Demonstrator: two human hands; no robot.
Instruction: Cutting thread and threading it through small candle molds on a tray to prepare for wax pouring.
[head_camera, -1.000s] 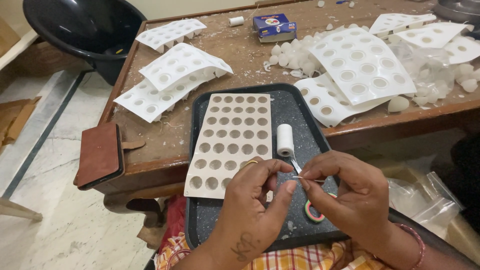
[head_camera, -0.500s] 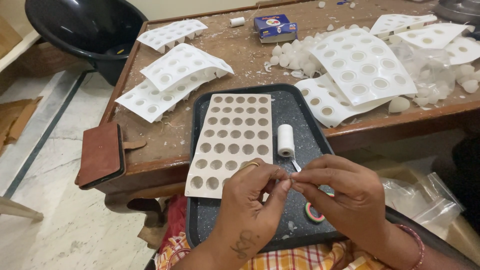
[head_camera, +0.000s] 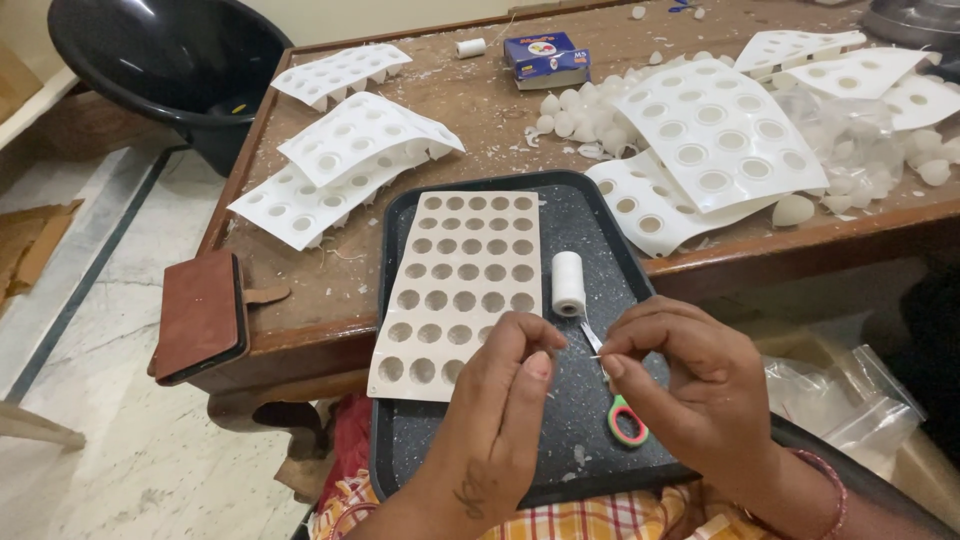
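Both hands hover over the black tray (head_camera: 600, 215): left hand (head_camera: 505, 400) and right hand (head_camera: 690, 385) each pinch thin thread, fingertips together, just above small scissors (head_camera: 618, 405), beside the thread spool (head_camera: 568, 282) and beige mold (head_camera: 462, 285).

Soft, even daylight fills the scene, bright without harsh shadows. The white moulds (head_camera: 715, 135) beyond the grip run close to overexposed, their detail thin. The black tub (head_camera: 170, 60) far left of the grip carries a pale sheen. Focus is sharp around the grip; straight lines bow slightly toward the frame edges.
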